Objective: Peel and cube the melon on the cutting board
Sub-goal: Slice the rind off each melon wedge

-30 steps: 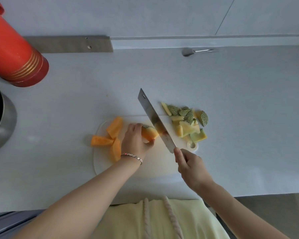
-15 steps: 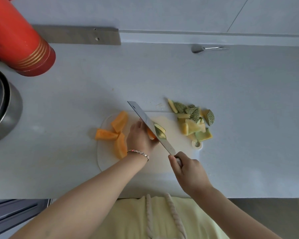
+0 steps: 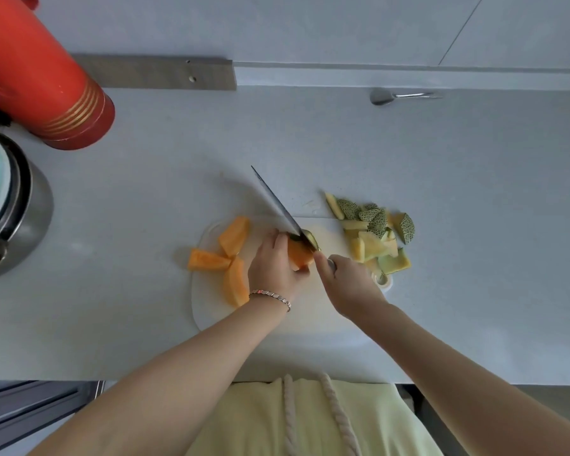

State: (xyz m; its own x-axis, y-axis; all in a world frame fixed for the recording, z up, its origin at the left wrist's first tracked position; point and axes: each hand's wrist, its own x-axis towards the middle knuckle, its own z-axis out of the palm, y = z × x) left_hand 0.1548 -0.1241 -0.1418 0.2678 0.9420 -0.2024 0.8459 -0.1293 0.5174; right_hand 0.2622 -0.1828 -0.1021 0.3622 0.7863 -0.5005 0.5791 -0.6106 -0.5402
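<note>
A white cutting board [image 3: 323, 311] lies on the counter. My left hand [image 3: 272, 266] grips an orange melon piece [image 3: 299, 255] on the board. My right hand [image 3: 349, 286] holds a knife [image 3: 278, 207] by its handle; the blade edge runs along the green rind on the piece's far side, tip pointing up and left. Three peeled orange melon slices [image 3: 232, 236] lie at the board's left end. A pile of green netted rind and pale trimmings [image 3: 374, 233] sits at the board's right end.
A red cylindrical flask [image 3: 40, 80] stands at the back left, with a metal pot [image 3: 17, 212] below it at the left edge. A metal spoon [image 3: 395, 96] lies at the back by the wall. The counter's front edge runs just before my body.
The knife has slid down through the rind of the held piece and turned more edge-on, and my right hand has moved closer to my left hand. The camera view shifted slightly.
</note>
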